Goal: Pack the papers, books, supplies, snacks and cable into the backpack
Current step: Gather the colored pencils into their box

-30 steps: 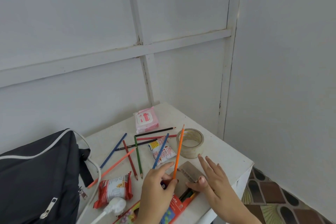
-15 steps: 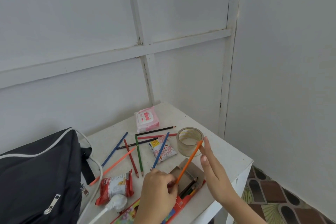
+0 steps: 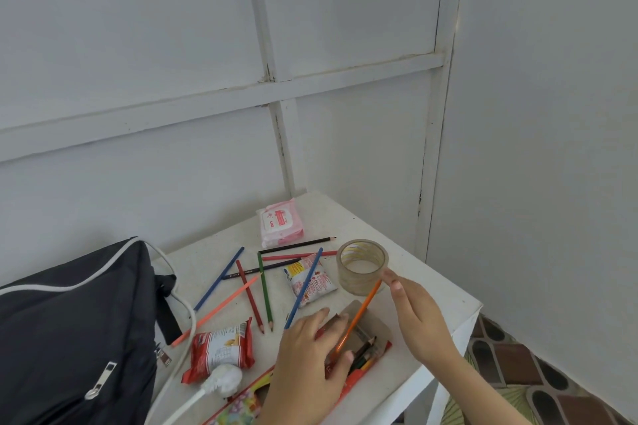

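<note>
A black backpack fills the left of the white table, its zipper pulls hanging at the near side. A white cable loops along the bag's edge and ends in a white plug, which lies against a red snack pack. Loose pencils are scattered past it: a blue one, a coral one, a red one and a green one, with more crossing behind them. A pink tissue pack sits at the back. A small sachet lies flat with a second blue pencil across it. The left hand grasps the open box, fingers over its flap and thumb curled on the near side; several pencils show inside. An orange pencil slants with its lower end at the box mouth, beside that thumb. Its upper end reaches just beside the tape roll, where the right hand pinches it between thumb and fingertip.
</note>
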A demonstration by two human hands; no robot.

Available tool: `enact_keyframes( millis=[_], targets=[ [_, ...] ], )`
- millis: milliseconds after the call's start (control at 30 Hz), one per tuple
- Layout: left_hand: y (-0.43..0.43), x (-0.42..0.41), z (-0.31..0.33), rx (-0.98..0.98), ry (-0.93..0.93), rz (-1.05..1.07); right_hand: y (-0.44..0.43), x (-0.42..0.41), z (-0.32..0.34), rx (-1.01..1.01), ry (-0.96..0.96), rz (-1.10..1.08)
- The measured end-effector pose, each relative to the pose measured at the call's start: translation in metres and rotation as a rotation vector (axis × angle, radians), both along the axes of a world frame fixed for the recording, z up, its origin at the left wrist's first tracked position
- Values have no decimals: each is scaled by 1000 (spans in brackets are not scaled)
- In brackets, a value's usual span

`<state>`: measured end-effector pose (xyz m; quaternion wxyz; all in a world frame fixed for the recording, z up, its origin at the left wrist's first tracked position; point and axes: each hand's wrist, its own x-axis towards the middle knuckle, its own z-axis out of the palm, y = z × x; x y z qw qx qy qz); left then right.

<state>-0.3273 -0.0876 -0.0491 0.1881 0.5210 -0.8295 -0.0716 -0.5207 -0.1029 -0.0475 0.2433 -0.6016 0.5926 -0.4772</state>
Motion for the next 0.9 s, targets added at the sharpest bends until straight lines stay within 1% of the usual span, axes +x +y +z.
enact_keyframes(
  millis=[33,67,100,167,267,333,400,467,567,667,733,833,900],
  targets=[
    [1,0,-2,-11,-40,-23,0,0,-4,-9,37,0],
    [1,0,-4,-28,-105,-43,1,0,-6,-11,48,5],
    [0,0,-5,-24,-128,-49,2,0,-8,-11,47,6],
    [1,2,-5,-28,-135,-62,5,0,-10,-10,48,-5],
    [1,8,-8,-127,-161,-78,6,-2,-15,12,69,-23],
    [0,12,-9,-196,-135,-83,7,-4,-17,22,96,-21],
    [0,14,-8,-165,-109,-69,9,-6,-18,18,120,-22],
    [1,13,-9,-128,-121,-68,10,-6,-19,-1,151,-19],
    [2,12,-11,-156,-121,-134,11,-5,-21,10,214,-18],
    [3,14,-8,-185,44,-129,13,-4,-22,-3,258,-24],
    [3,15,-9,-206,96,-111,16,-4,-25,-41,297,-19],
    [1,15,-14,-195,24,-132,24,-2,-32,-101,357,6],
    [-2,15,-19,-224,-23,-171,30,-1,-38,-170,455,19]
  ],
)
